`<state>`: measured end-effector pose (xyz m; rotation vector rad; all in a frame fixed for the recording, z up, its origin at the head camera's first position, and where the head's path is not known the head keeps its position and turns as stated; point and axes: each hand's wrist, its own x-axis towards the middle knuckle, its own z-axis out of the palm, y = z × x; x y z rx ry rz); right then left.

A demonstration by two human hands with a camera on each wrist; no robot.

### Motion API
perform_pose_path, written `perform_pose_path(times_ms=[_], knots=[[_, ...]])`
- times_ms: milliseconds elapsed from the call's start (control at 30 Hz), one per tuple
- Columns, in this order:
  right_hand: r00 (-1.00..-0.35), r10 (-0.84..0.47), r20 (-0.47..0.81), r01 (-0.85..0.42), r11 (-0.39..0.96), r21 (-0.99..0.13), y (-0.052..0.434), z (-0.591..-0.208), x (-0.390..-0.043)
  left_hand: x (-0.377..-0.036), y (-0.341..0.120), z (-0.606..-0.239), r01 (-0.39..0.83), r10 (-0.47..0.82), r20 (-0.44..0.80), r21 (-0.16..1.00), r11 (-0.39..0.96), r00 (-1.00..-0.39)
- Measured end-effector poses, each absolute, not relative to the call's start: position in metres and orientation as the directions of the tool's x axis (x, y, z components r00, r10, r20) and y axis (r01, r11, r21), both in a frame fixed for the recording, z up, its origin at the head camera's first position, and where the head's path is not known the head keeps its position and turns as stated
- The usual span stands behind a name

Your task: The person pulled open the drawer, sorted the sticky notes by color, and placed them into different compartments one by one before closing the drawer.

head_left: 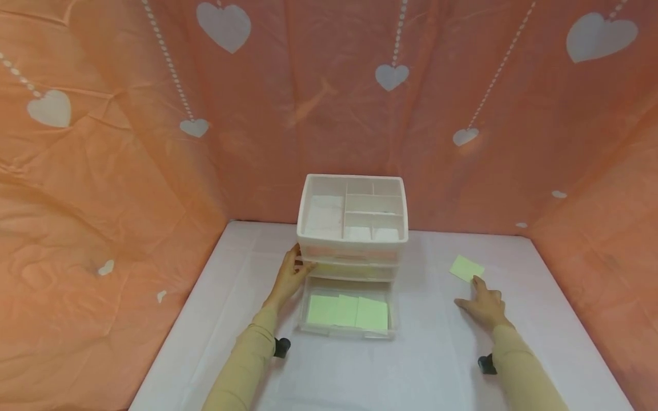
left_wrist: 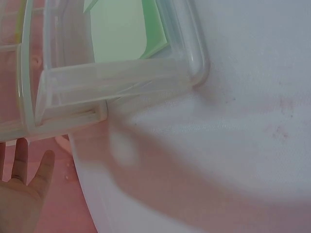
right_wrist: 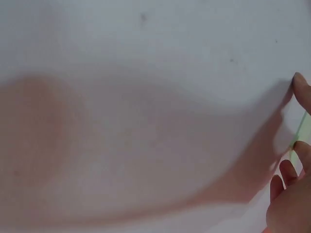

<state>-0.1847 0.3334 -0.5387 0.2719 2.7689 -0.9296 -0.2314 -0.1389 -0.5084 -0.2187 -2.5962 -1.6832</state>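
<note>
nearest the viewer: two forearms in tan sleeves (head_left: 247, 359) come in from the near edge over the white table (head_left: 421, 365), a dark wrist mount showing on each

left-centre: bottom drawer (head_left: 345, 313) of the drawer unit (head_left: 352, 240) is pulled out toward the near side; three pale green paper sheets (head_left: 347, 311) lie flat inside, side by side, edges overlapping. left wrist view shows the drawer's clear rounded corner (left_wrist: 194, 63) resting on the table with green paper visible through the wall

left hand (head_left: 289, 278): at the left side of the drawer unit, just above the open drawer, fingers straight and slightly apart, tips touching the unit's left front edge. not curled round anything. left wrist view shows fingers (left_wrist: 19, 155) extended, spread

right hand (head_left: 483, 302): lies palm down on the table, well right of the drawer, fingers relaxed and apart, index finger stretched toward the far side. its tip touches or sits just at the near edge of a single green paper sheet (head_left: 466, 268) lying loose on the table; cannot tell whether it presses. right wrist view shows fingertips (right_wrist: 301, 90) at a thin green edge (right_wrist: 300, 131)

further back: top tray (head_left: 354, 205) of the unit, white, split into several compartments

far: orange cloth backdrop (head_left: 128, 142) with white hearts on three sides
</note>
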Motion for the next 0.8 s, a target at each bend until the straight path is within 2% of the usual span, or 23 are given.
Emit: perform_pose_path(times_ms=[233, 367, 467, 600, 800], knots=[[-0.998, 0.058, -0.013, 0.056, 0.845, -0.532, 0.328, -0.545, -0.184, -0.231, -0.139, -0.508, 0.14, 0.101, 0.109, 0.911, 0.389, -0.989], [-0.992, 0.101, 0.078, 0.039, 0.824, -0.565, 0.322, -0.549, -0.184, -0.23, -0.138, -0.504, 0.143, 0.11, 0.108, 0.911, 0.388, -0.988], [-0.99, 0.139, 0.035, 0.089, 0.789, -0.608, 0.319, -0.547, -0.184, -0.23, -0.138, -0.504, 0.136, 0.109, 0.101, 0.911, 0.389, -0.989], [-0.981, 0.175, -0.09, 0.191, 0.735, -0.651, 0.317, -0.546, -0.186, -0.231, -0.138, -0.509, 0.133, 0.099, 0.102, 0.908, 0.396, -0.99], [-0.953, 0.155, -0.26, 0.287, 0.739, -0.61, 0.317, -0.541, -0.189, -0.23, -0.138, -0.508, 0.135, 0.095, 0.105, 0.908, 0.396, -0.99]])
